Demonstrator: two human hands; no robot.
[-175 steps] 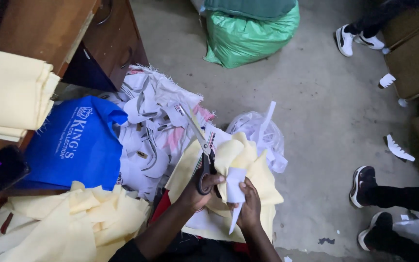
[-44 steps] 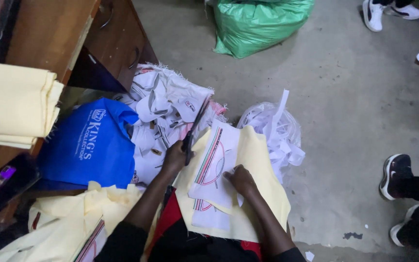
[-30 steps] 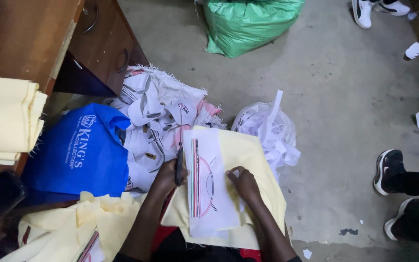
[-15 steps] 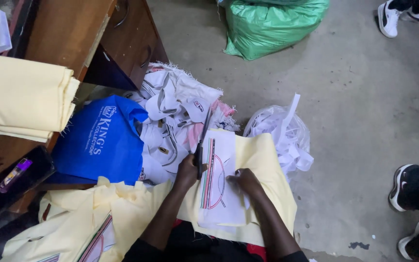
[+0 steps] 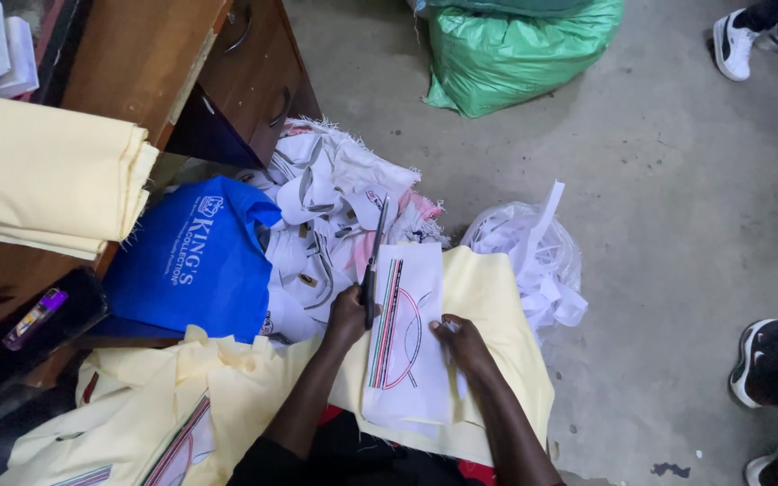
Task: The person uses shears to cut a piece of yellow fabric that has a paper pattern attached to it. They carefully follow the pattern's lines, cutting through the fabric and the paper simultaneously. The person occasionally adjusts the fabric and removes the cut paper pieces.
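My left hand (image 5: pixel 347 317) is shut on a pair of dark scissors (image 5: pixel 373 263) whose closed blades point away from me along the left edge of a white paper piece (image 5: pixel 410 378). The paper bears red, green and dark stripes and a red arc. My right hand (image 5: pixel 464 346) presses on the paper's right edge, fingers curled over it. The paper lies flat on pale yellow fabric (image 5: pixel 502 301) spread across my lap.
A blue bag (image 5: pixel 186 265) and a heap of white scraps (image 5: pixel 335 193) lie ahead on the left. A clear bag of white strips (image 5: pixel 533 261) sits right, a green sack (image 5: pixel 515 54) farther off. Wooden desk (image 5: pixel 150 54) with folded yellow cloth (image 5: pixel 47 175) stands left. Other people's shoes (image 5: pixel 767 355) are at right.
The striped paper has been laid flat on the yellow fabric and straightened. The scissors have come down from a raised slant to lie along its left edge. My right hand stays on the paper.
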